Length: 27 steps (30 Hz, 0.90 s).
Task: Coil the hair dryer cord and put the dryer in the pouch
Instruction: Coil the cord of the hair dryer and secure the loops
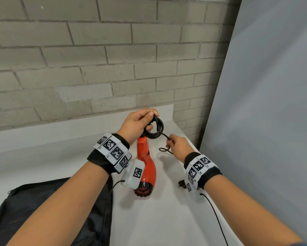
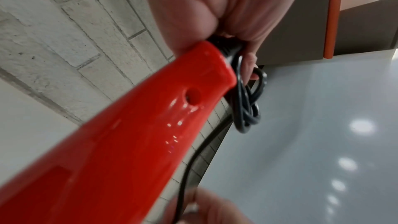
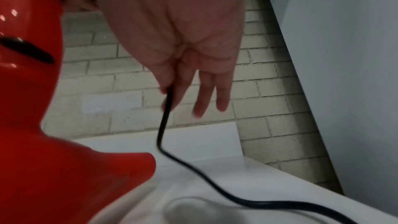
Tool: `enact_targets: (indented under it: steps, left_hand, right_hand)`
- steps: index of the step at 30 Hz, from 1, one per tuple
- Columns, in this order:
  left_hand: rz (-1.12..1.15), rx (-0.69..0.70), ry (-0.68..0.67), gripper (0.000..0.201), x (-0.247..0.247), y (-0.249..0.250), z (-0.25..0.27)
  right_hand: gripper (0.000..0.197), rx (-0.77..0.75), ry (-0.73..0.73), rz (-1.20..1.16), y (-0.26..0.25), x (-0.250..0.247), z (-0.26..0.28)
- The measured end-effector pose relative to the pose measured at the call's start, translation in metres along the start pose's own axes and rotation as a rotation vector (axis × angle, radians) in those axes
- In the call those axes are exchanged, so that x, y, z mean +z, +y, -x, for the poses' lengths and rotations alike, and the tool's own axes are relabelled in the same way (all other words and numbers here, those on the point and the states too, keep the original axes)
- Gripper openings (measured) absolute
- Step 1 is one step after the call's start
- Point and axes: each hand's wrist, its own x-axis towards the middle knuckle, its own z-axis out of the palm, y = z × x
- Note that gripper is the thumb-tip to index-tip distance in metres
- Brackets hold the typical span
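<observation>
The red hair dryer (image 1: 146,167) hangs nozzle-down over the white table (image 1: 51,139), its handle end up in my left hand (image 1: 138,122). That hand grips the handle end together with a few black cord loops (image 1: 154,128); the same coil (image 2: 247,101) shows beside the red handle (image 2: 129,142) in the left wrist view. My right hand (image 1: 175,145) pinches the loose cord (image 3: 167,105) between thumb and forefinger, its other fingers (image 3: 221,94) straight. The slack (image 1: 164,150) curls on the table, and the plug (image 1: 182,184) lies under my right wrist. The black pouch (image 1: 51,210) lies flat at the lower left.
A grey brick wall (image 1: 96,59) stands behind the table. A pale grey panel (image 1: 273,103) rises at the right, just past the table's right edge. Thin black wrist-camera wires (image 1: 216,215) trail off both wrists across the near table.
</observation>
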Motion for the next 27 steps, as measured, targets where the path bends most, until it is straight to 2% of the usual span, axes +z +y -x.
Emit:
enact_targets:
  steps: [3,6,10,12,14,16,19,24,27]
  left_hand:
    - [-0.043,0.016,-0.021,0.025,0.001,0.0,-0.001]
    - [-0.055,0.017,-0.048,0.025,0.002,0.0,-0.002]
    - [-0.029,-0.02,-0.075,0.025,0.001,0.0,0.001]
    - [-0.034,-0.033,-0.062,0.023,0.002,0.001,0.003]
    - [-0.051,-0.026,-0.042,0.018,0.004,0.002,0.004]
    - [-0.095,-0.022,-0.032,0.012,0.006,0.004,0.004]
    - [-0.188,-0.075,-0.052,0.02,0.004,0.004,0.002]
    - [-0.282,-0.156,-0.128,0.028,0.002,0.007,-0.003]
    - [-0.29,-0.155,-0.196,0.021,0.006,0.011,-0.003]
  right_hand:
    - [0.045,-0.273,-0.019,-0.035,-0.011,-0.003,0.004]
    - [0.038,-0.451,0.027,-0.173,-0.027,-0.006,0.009]
    - [0.017,-0.306,0.002,-0.312,-0.034,-0.015,0.01]
    - [0.011,-0.281,0.058,-0.31,-0.034,-0.019,0.009]
    - [0.013,-0.29,0.134,-0.281,-0.038,-0.026,0.005]
    - [0.018,-0.316,0.212,-0.156,-0.044,-0.038,-0.001]
    - [0.021,-0.336,0.306,-0.029,-0.055,-0.055,-0.005]
    - [0.02,-0.416,0.372,0.02,-0.071,-0.069,0.001]
    - [0.02,-0.48,0.382,0.029,-0.076,-0.07,0.006]
